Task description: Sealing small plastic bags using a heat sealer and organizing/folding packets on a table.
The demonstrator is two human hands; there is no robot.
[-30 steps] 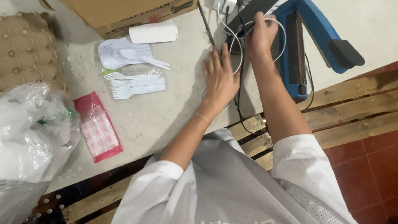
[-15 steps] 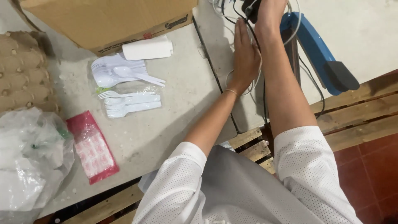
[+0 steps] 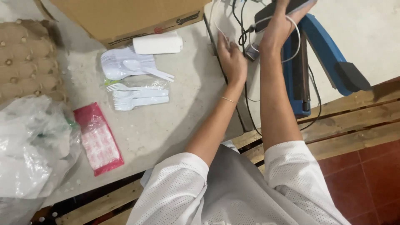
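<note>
Hands both up at the far edge of the pale stone surface (image 3: 166, 125). Right hand (image 3: 280, 25) closed around a dark flat device (image 3: 287, 7) with a white cable (image 3: 291, 39) looped off it, lifted above the blue lever-arm heat sealer (image 3: 325, 46) that lies along the right edge. Left hand (image 3: 231, 60) is flat and half open, fingers spread over tangled black cords (image 3: 241, 25) beside the sealer; whether it pinches one, cannot tell.

Left of the arms: clear packet of white plastic spoons (image 3: 129, 68), clear packet of white plastic forks (image 3: 137, 96) just beside it, white paper roll (image 3: 157, 43) against the brown cardboard box (image 3: 125, 16) at the far edge. Red flat sachet pack (image 3: 98, 139) near the front edge, crumpled clear plastic bag (image 3: 33, 154) at the front left corner, brown egg tray (image 3: 25, 58) at the left edge.

Progress, as a judgement: cable sorting looks mid-way, device in hand, cords not yet untangled, cutlery packets untouched.
</note>
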